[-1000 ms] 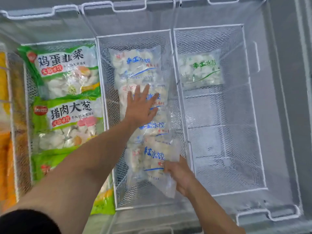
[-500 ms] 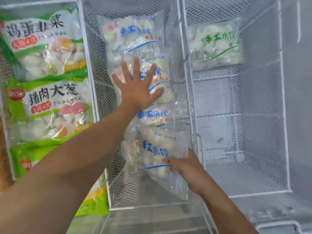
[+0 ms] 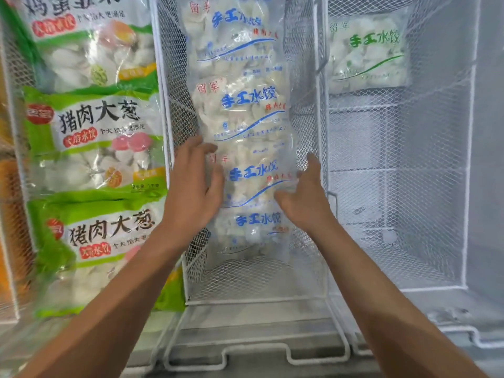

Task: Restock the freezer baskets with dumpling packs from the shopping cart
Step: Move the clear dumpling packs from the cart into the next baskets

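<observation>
left basket (image 3: 8, 105): green packs | middle basket (image 3: 174, 77): blue-print packs | right basket (image 3: 436, 186): one pack

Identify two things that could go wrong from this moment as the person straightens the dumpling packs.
The clear blue-print packs overlap in a slanted row; squeezed between left hand and right hand, one may slide or buckle. The thin film could snag on the middle basket's wire mesh beside the right hand.
</observation>
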